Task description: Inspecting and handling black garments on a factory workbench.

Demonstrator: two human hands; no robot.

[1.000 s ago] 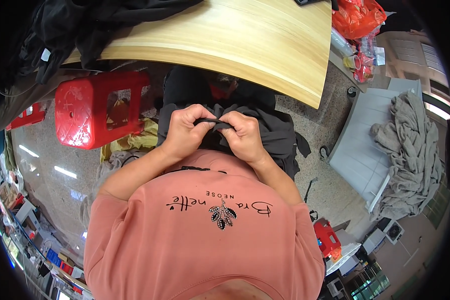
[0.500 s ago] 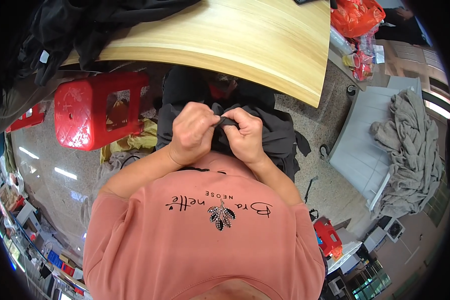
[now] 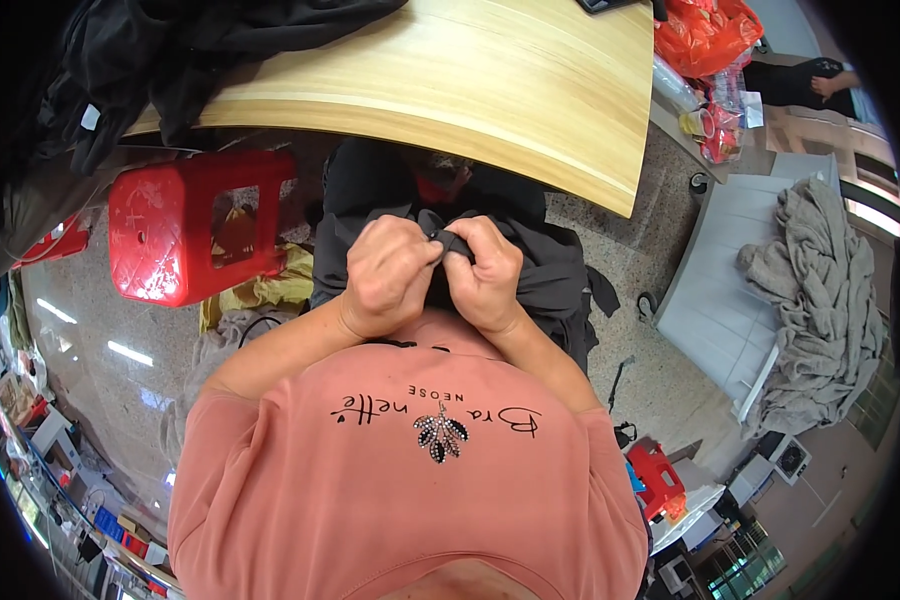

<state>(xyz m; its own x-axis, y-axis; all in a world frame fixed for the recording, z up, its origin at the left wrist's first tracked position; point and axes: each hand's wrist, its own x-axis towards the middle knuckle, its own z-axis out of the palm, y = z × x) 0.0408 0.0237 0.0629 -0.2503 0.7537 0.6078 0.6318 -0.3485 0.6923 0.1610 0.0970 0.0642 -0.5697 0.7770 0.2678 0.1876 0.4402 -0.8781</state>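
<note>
A dark grey cloth garment (image 3: pixel 545 265) lies bunched across my lap. My left hand (image 3: pixel 390 270) is closed in a pinch on an edge of it. Close beside it, my right hand (image 3: pixel 485 272) pinches the same cloth between thumb and fingers. A short folded piece of the dark fabric stands up between the two sets of fingertips. Whether something small is held in the fold is hidden by my fingers. Both hands are in front of my chest, below the near edge of the wooden table (image 3: pixel 490 90).
Black cloth (image 3: pixel 200 50) is heaped on the table's left end. A red plastic stool (image 3: pixel 160 235) stands at left beside yellow cloth (image 3: pixel 270 285). On the right, grey fabric (image 3: pixel 820 300) lies over a pale wheeled cart (image 3: pixel 715 270). Behind it are a red bag (image 3: pixel 705 40) and a person's hand (image 3: pixel 830 85).
My hands have shifted slightly, still pinching the cloth, and more of the folded piece shows between my fingers. At far right, the other person's hand has moved lower.
</note>
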